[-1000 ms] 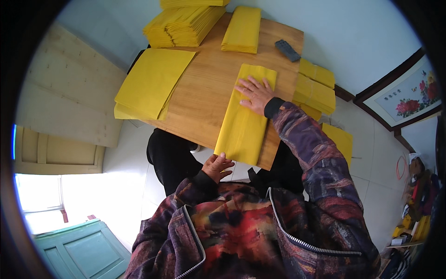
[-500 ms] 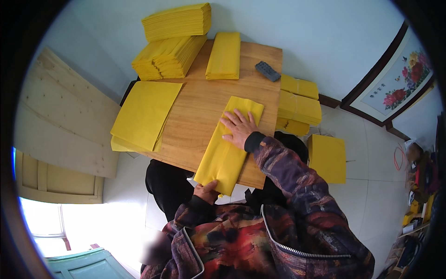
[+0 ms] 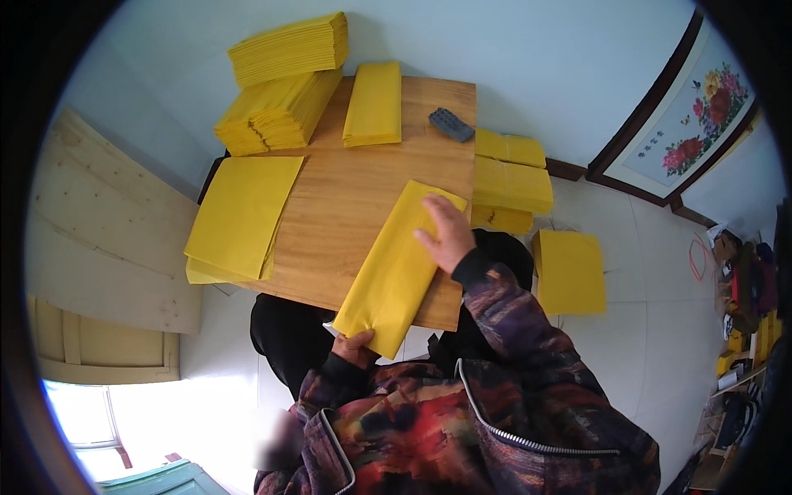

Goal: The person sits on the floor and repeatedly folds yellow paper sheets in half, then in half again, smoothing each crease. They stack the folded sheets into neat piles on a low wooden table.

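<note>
A long, folded yellow sheet [image 3: 384, 276], paper or thin cloth, lies slantwise over the near right part of the wooden table [image 3: 322, 219]. Its near end juts past the table edge. There my left hand [image 3: 355, 350] grips the near corner, thumb on top and the other fingers hidden underneath. My right hand [image 3: 450, 238] is at the sheet's far right edge, turned on its side, fingers extended and thumb apart. Whether its edge presses on the sheet I cannot tell. Flat yellow sheets [image 3: 244, 216] lie at the table's left corner.
Folded yellow stacks [image 3: 276, 111] rise at the far left, beside a lower stack [image 3: 372, 106]. A dark grey ribbed object [image 3: 451, 124] lies near the far right corner. Yellow bundles [image 3: 513, 183] and a square yellow pile [image 3: 571, 272] stand right of the table.
My right hand has lifted from lying flat with spread fingers and shifted toward the sheet's right edge, turning on its side. My left hand keeps its grip. The whole view has shifted slightly.
</note>
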`<state>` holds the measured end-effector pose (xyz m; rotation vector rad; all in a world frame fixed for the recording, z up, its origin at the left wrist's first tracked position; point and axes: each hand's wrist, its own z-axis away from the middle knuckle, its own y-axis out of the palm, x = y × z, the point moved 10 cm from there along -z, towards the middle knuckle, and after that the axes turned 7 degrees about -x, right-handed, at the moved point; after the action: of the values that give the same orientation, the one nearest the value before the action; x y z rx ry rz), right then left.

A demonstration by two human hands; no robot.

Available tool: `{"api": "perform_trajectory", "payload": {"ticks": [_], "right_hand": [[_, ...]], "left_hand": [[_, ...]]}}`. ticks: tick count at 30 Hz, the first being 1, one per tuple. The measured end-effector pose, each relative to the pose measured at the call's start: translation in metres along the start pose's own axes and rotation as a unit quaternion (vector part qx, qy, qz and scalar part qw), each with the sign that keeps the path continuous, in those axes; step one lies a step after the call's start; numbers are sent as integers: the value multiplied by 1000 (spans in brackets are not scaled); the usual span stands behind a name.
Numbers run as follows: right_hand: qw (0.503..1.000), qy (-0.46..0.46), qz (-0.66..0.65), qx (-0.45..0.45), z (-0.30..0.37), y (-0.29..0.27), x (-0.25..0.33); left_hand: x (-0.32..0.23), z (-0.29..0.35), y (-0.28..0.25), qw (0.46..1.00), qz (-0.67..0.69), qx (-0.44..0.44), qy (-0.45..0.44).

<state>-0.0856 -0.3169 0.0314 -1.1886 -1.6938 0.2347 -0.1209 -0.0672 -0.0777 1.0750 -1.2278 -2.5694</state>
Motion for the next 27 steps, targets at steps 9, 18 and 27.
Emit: {"api": "perform_trajectory", "payload": {"ticks": [9,18,27], "right_hand": [[932,306,-188,-51,64,-28,-99],[949,275,-142,-61,67,-32,-84],[843,372,-388,37,63,3,-49]], "left_hand": [[7,0,4,1000,-12,2,-19],[1,5,10,1000,-28,-4,-11],[-1,6,19,999,-30,-28,-17]]}}
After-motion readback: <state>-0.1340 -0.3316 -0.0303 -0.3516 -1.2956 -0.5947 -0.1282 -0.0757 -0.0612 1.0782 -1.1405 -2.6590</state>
